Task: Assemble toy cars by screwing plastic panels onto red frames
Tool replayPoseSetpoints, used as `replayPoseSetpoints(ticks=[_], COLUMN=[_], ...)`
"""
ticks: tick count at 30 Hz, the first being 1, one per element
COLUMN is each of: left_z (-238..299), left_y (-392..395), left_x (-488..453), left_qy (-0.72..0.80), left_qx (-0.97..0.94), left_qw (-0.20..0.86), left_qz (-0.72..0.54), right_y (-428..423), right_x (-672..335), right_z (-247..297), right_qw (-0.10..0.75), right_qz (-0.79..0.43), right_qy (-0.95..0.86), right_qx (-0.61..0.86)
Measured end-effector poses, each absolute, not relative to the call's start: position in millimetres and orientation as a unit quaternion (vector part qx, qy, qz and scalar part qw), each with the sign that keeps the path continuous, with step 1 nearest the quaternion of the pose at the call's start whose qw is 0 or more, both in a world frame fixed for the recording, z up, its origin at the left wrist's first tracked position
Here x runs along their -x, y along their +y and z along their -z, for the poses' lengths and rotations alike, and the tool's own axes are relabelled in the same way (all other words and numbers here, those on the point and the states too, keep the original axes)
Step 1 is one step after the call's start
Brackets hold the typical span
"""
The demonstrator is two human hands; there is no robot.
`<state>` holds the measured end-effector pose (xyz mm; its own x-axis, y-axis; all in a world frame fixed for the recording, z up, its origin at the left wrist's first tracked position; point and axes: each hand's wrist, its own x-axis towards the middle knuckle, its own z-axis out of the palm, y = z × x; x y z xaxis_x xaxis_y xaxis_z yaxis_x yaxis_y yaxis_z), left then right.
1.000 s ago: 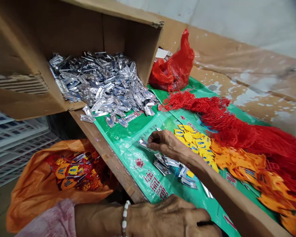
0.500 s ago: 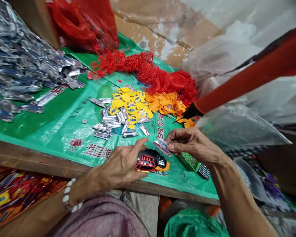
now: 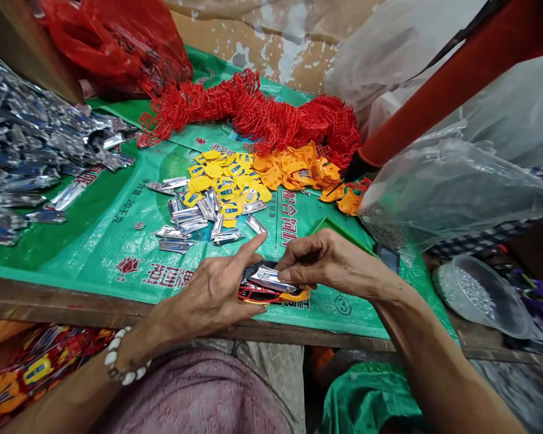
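Because the silver piece looks thin and slippery, I think it could twist or drop if the right hand lets its pinch go loose. The black, red and orange toy might slide too, if the left hand doesn't keep it steady. The right fingers are closed on one end of the silver piece, and the rest of it sticks out left, over the toy. I can't tell if they touch. The left thumb is spread wide, up by the toy's left end; whether that hand grips it, I can't see. More silver pieces lie beyond, beside yellow pieces, on the table.
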<state>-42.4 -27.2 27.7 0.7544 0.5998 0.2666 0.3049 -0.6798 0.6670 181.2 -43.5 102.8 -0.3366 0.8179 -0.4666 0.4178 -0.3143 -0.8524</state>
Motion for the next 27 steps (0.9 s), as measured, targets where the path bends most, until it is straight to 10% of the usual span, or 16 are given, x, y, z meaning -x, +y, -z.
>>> replayPoseSetpoints(ticks=[27], left_z=[-29.4], left_y=[-29.2], left_x=[41.9], left_qy=[0.3], left_qx=[-0.873], left_qw=[0.34], left_qz=[-0.181], right_y=[-62.3], right_x=[-164.8], right_z=[-92.7], right_qw=[0.239], right_qz=[-0.434], right_qy=[-0.658], right_qx=[0.567])
